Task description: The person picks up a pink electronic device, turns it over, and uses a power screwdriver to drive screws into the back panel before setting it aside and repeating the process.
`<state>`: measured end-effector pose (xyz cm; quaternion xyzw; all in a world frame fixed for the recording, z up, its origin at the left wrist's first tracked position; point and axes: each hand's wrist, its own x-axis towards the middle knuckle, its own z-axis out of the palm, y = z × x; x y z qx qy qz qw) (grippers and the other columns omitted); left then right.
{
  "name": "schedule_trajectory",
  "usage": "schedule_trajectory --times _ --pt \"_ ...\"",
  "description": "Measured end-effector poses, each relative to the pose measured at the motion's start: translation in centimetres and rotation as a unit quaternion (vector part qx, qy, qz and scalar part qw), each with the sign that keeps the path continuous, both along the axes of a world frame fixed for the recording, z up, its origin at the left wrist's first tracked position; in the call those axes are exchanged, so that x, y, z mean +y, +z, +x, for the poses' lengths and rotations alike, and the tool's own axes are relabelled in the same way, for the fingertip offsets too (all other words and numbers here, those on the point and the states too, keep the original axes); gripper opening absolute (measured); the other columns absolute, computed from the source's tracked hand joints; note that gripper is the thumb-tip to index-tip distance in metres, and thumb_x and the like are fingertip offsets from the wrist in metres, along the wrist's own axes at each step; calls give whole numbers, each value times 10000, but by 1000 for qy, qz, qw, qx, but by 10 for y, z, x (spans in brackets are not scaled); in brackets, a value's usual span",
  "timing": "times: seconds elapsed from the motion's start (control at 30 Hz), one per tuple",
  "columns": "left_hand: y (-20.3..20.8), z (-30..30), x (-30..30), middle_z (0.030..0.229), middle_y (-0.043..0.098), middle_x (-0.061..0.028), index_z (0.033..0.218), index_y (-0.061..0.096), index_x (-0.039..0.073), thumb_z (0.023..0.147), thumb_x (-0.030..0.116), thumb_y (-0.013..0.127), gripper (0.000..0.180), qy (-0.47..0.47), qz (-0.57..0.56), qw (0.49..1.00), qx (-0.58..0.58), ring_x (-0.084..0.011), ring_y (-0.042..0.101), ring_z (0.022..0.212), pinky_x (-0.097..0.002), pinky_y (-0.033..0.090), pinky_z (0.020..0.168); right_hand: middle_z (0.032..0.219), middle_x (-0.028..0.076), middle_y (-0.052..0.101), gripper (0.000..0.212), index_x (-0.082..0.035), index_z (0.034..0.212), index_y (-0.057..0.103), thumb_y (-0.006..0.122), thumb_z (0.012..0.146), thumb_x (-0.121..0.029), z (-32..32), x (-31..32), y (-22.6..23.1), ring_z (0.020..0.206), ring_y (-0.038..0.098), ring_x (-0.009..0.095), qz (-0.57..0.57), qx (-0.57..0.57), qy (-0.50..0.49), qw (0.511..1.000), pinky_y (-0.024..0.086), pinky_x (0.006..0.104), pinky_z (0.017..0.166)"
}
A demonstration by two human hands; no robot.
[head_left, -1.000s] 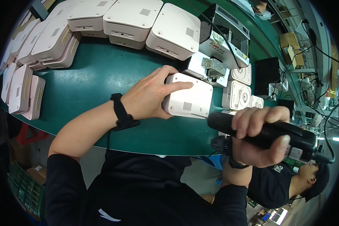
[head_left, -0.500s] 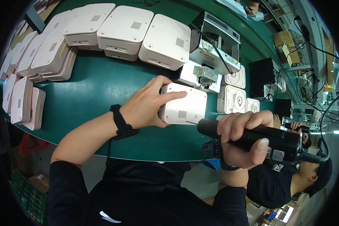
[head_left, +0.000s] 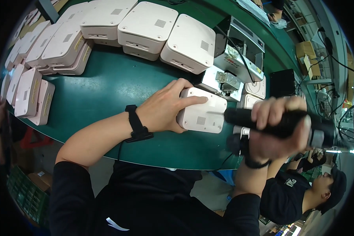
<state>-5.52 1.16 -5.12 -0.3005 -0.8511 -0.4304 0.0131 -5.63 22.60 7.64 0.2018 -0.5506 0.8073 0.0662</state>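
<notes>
Overhand, the left hand [head_left: 163, 106] clasps a box [head_left: 207, 116].

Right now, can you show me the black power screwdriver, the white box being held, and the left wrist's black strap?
Black power screwdriver [head_left: 239, 117], head view: its front end.
Held white box [head_left: 209, 113], head view: its upward face.
Black strap [head_left: 135, 122], head view: the band.

right hand [head_left: 278, 144] motion-blurred | sheen on green tabletop [head_left: 124, 84] | edges bent, dark

A green crate [head_left: 24, 200] sits beside a brown carton [head_left: 43, 179], lower left.
</notes>
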Motion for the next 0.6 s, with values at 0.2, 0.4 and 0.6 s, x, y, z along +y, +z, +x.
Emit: schedule_trajectory --times 0.2,0.4,0.6 --pt "1 0 2 1246 478 -146 1338 582 248 548 147 903 859 -10 9 1000 8 -348 534 1158 -408 517 945 713 82 535 505 -76 1084 455 654 885 -496 40 -24 19 570 522 194 62 33 31 997 444 371 593" --pt "0 0 3 1253 478 -144 1333 584 249 547 142 901 854 -13 10 1000 9 -353 533 1155 -418 517 947 741 88 544 469 -69 1090 468 607 915 -482 12 -2 11 592 529 198 57 77 -21 995 450 375 604" --pt "2 1 3 1257 477 -142 1325 589 249 544 140 900 848 -12 12 1000 -1 -358 532 1154 -430 519 944 690 47 513 371 -53 986 582 481 952 -408 -36 6 9 530 456 159 32 72 -138 987 409 339 587"
